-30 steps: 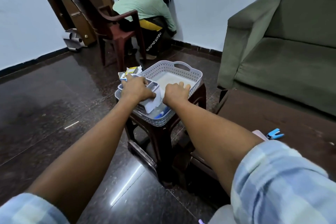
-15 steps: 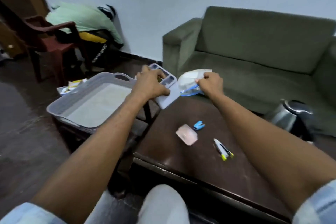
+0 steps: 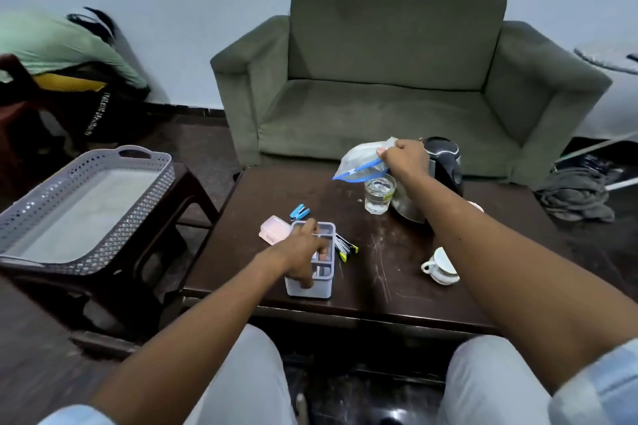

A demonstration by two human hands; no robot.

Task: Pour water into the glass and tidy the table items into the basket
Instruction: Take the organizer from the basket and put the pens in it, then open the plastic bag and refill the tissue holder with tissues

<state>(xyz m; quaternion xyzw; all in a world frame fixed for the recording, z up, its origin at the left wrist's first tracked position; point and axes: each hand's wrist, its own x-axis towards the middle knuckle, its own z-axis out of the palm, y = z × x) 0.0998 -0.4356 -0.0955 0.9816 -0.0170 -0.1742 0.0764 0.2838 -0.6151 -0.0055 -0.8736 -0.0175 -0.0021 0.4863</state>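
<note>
On the scuffed dark table (image 3: 397, 252), left hand (image 3: 300, 252) grips a boxy grey plastic organizer (image 3: 310, 281); right hand (image 3: 404, 157) pinches a crinkled clear bag (image 3: 362, 160).

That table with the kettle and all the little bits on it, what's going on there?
A seated person is sorting things on a dark table. The left hand grips a small grey divided organizer standing on the table; the right hand holds up a clear zip bag above a glass of water beside the kettle. The grey basket sits on a stool to the left.
</note>
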